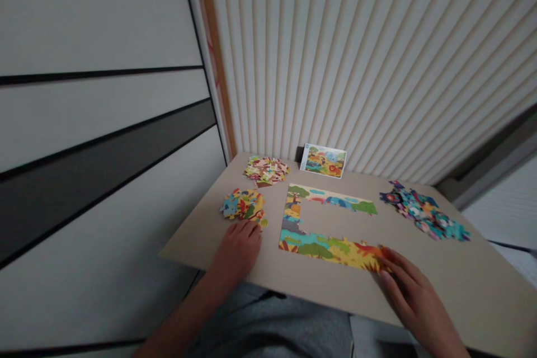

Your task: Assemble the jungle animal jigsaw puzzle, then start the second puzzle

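Note:
A partly joined jigsaw puzzle (pixel 312 246) lies on the table, with its top, left and bottom strips connected in a C shape. My right hand (pixel 405 285) is at the right end of the bottom strip, thumb and fingertips touching the orange and yellow pieces there. Whether it grips a single piece is too small to tell. My left hand (pixel 241 243) rests at the near edge of a pile of yellow, red and blue pieces (pixel 243 204), its fingers together and curled down; anything beneath them is hidden.
A pile of pink and green pieces (pixel 266 170) lies at the back left, and a teal and purple pile (pixel 423 210) at the right. A reference picture card (pixel 323 161) leans near the pleated curtain (pixel 335 56). The table's front edge is close to my lap.

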`<state>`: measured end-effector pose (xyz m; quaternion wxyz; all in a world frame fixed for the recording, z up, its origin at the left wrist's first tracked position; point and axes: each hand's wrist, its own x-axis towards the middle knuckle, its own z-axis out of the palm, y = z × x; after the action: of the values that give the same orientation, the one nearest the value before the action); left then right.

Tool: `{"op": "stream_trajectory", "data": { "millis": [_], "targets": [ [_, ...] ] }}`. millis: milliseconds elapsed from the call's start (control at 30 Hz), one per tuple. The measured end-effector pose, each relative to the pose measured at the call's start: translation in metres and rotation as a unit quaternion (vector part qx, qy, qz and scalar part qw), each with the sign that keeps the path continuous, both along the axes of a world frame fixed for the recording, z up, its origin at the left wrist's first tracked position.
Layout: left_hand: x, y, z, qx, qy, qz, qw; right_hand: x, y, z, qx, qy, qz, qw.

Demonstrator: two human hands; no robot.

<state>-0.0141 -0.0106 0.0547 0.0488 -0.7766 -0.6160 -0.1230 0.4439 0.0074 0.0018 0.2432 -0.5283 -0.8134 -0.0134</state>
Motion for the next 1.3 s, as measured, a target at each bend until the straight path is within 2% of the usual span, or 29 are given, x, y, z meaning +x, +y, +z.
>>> {"op": "stream_trajectory", "data": {
  "millis": [133, 233, 400, 500, 600, 733, 900, 1000, 1133, 1200, 1300],
  "targets": [
    [-0.015, -0.012, -0.01, 0.008, -0.019, -0.027, 0.999, 0.001, 0.0, -0.001, 0.0, 0.0, 0.004, 1.0],
    [-0.012, -0.023, -0.014, 0.012, -0.043, -0.058, 0.997, 0.003, 0.001, -0.002, -0.009, 0.0, 0.002, 1.0],
    [-0.008, -0.037, -0.012, 0.001, -0.095, -0.099, 0.991, 0.001, 0.0, -0.002, -0.013, 0.007, -0.006, 1.0],
    [-0.011, -0.032, -0.012, 0.001, -0.128, -0.062, 0.99, -0.001, -0.001, 0.0, -0.014, 0.012, -0.008, 1.0],
    [-0.015, -0.016, -0.015, 0.017, -0.144, -0.011, 0.989, -0.002, -0.001, 0.001, -0.011, 0.014, -0.007, 1.0],
    [-0.017, 0.002, -0.019, -0.007, -0.157, -0.019, 0.987, 0.001, 0.0, -0.001, 0.005, 0.018, -0.002, 1.0],
    [-0.016, 0.004, -0.025, -0.011, -0.213, -0.017, 0.977, -0.004, 0.002, 0.0, 0.043, 0.03, 0.01, 0.999],
    [-0.018, 0.001, -0.029, -0.001, -0.278, -0.018, 0.96, -0.028, -0.001, 0.006, 0.039, 0.058, 0.03, 0.997],
    [-0.023, 0.002, -0.031, 0.0, -0.341, -0.011, 0.94, -0.087, -0.005, 0.024, -0.009, 0.092, 0.085, 0.992],
    [-0.023, 0.005, -0.027, -0.019, -0.375, -0.025, 0.926, -0.121, -0.004, 0.038, -0.046, 0.123, 0.121, 0.984],
    [-0.015, 0.01, -0.012, -0.063, -0.44, -0.068, 0.893, -0.165, 0.002, 0.062, -0.102, 0.188, 0.167, 0.962]
  ]
}}
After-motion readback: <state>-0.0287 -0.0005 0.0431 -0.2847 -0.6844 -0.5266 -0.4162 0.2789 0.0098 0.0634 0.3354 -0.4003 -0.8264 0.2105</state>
